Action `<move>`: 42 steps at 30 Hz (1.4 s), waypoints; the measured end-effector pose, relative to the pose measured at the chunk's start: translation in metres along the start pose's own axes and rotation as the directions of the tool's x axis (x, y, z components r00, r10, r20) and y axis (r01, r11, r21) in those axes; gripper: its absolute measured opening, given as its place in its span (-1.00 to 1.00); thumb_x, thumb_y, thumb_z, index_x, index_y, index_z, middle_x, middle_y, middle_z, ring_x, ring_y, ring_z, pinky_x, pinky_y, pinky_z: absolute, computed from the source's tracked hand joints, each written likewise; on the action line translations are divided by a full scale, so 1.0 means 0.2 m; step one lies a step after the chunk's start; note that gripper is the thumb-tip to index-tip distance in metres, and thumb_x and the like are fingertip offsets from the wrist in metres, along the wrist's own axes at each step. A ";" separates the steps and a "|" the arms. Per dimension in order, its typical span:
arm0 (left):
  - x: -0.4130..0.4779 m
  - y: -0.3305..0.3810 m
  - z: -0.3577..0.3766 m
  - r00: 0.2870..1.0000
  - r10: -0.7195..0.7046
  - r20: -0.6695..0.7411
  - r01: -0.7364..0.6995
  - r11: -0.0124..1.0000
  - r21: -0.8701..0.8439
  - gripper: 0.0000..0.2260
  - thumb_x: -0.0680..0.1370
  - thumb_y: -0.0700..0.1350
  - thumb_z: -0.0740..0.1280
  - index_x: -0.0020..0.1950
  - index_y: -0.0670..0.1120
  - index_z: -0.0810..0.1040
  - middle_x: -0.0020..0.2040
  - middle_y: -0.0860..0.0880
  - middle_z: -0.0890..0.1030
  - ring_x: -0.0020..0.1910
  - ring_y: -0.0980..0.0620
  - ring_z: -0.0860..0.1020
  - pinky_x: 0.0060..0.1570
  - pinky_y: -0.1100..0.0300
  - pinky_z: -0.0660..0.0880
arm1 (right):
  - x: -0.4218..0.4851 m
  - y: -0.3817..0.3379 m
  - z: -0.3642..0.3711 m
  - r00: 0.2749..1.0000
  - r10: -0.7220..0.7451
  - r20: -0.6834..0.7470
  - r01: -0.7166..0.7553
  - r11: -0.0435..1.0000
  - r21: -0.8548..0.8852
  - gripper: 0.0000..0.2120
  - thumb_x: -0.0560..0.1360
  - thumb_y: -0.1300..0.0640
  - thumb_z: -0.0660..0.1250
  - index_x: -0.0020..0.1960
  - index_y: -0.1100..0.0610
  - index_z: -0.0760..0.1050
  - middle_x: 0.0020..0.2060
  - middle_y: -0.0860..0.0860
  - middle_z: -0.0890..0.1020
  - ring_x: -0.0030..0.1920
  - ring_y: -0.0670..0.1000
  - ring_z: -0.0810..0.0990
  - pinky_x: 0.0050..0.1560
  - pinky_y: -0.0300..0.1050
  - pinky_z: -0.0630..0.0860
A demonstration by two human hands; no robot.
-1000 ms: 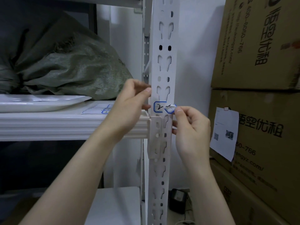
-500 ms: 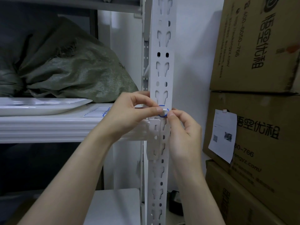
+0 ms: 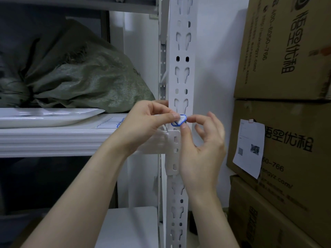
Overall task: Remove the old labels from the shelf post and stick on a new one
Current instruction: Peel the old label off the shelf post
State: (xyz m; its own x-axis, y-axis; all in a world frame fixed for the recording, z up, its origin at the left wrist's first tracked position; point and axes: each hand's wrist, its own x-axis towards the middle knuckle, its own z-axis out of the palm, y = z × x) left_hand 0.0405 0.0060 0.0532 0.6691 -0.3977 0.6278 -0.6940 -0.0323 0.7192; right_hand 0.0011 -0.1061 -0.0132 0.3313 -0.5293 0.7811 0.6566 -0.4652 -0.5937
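Pinching a small blue-edged label [image 3: 179, 120], both hands meet at the front of the white post [image 3: 181, 77]. The left hand [image 3: 148, 122] holds the label's left side between thumb and finger. The right hand [image 3: 202, 145] holds its right side, thumb under it, and its other fingers curl loosely. The label is bent up, just above where the shelf [image 3: 53, 138] joins the post. I cannot tell if it sticks there. A green sack [image 3: 80, 77] and a white tray [image 3: 48, 116] sit on the shelf. Brown boxes [image 3: 286, 51] stand at the right.
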 end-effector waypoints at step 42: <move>-0.03 0.02 0.00 0.999 0.023 0.026 -0.025 0.998 0.054 -0.89 0.40 -0.32 0.48 -0.09 -0.22 0.69 0.13 -0.12 0.58 0.08 0.09 0.61 0.15 0.27 0.51 | 0.00 -0.01 -0.02 0.983 0.164 0.078 -0.179 0.952 0.249 -0.88 0.56 0.08 0.34 -0.07 -0.05 0.65 0.17 -0.18 0.58 0.14 -0.32 0.51 -0.12 -0.52 0.44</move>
State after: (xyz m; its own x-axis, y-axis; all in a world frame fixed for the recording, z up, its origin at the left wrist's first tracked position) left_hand 0.0340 0.0073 0.0523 0.6456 -0.4218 0.6366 -0.7238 -0.0721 0.6862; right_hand -0.0028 -0.1077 -0.0114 0.4864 -0.5417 0.6855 0.7343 -0.1717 -0.6567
